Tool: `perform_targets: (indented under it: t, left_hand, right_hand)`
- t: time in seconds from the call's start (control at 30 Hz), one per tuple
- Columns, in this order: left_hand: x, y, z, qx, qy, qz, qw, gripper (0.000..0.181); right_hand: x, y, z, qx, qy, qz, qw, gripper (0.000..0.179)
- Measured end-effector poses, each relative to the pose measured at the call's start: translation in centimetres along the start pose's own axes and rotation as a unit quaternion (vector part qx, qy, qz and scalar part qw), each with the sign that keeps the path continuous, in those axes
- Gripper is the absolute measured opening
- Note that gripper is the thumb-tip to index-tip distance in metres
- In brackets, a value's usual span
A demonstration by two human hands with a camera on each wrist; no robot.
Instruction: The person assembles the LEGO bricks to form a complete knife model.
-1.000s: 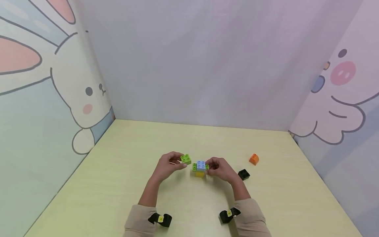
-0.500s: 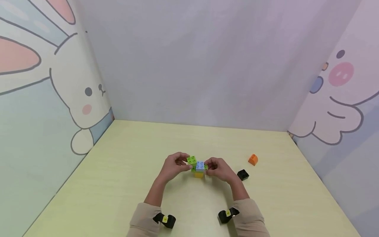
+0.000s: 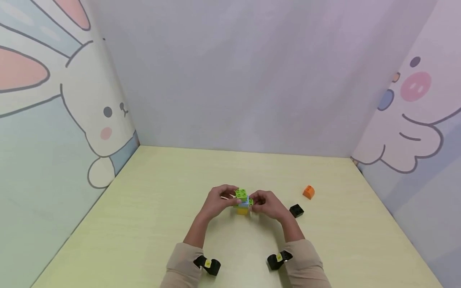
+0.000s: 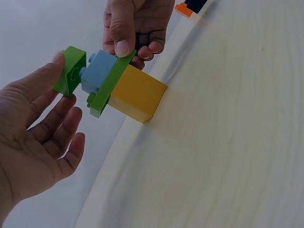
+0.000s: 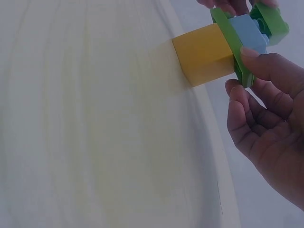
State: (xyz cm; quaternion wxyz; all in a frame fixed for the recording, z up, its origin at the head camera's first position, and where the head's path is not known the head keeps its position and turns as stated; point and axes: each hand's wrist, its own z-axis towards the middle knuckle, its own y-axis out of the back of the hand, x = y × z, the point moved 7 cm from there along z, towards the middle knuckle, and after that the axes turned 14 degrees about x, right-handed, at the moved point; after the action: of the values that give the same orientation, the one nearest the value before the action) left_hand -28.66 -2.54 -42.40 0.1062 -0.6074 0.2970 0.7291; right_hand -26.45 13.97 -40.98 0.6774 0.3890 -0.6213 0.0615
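My left hand (image 3: 218, 203) pinches a bright green toy building brick (image 4: 72, 70) between thumb and fingers. That brick is tilted just above the studs of a light blue brick (image 4: 99, 71). Below the blue one lies a flat, wider green plate (image 4: 112, 84), which sits on a yellow brick (image 4: 137, 92) standing on the table. At the plate's right end, my right hand (image 3: 268, 205) grips it with thumb on top and fingers beneath, as the right wrist view (image 5: 280, 107) also shows.
On the table (image 3: 173, 172), a black brick (image 3: 296, 211) lies beside my right forearm. Farther back and right is an orange brick (image 3: 308, 192) with a rounded side. A grey curtain wall (image 3: 237, 80) rises behind the table's far edge.
My left hand has carried the green brick rightward, from beside the stack to over the blue brick. The right hand has stayed at the plate's right end.
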Motion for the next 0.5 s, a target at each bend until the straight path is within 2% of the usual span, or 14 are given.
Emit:
perform_targets:
  t: [0.5]
  left_hand:
    - [-0.07, -1.04, 0.94, 0.031, -0.031, 0.044, 0.9981, 0.035]
  right_hand:
    - [0.04, 0.04, 0.09, 0.0, -0.007, -0.01, 0.9999, 0.021]
